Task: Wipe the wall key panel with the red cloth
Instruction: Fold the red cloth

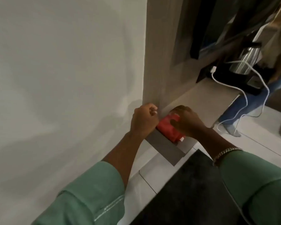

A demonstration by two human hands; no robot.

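Observation:
The red cloth (168, 127) lies bunched on a small grey shelf-like panel (162, 146) that juts from the wall corner. My right hand (187, 121) presses down on the cloth with fingers curled over it. My left hand (143, 120) is closed in a fist just left of the cloth, against the white wall (63, 78); I cannot tell whether it pinches the cloth's edge. No keys or hooks on the panel are visible; the hands and cloth cover its back part.
A beige counter (206, 101) runs behind the hands. On it stand a steel kettle (245, 60) and a white charger cable (250, 98) that hangs to the floor. Another person's legs in jeans (250, 103) stand at right. A dark mat (193, 192) lies on pale floor tiles.

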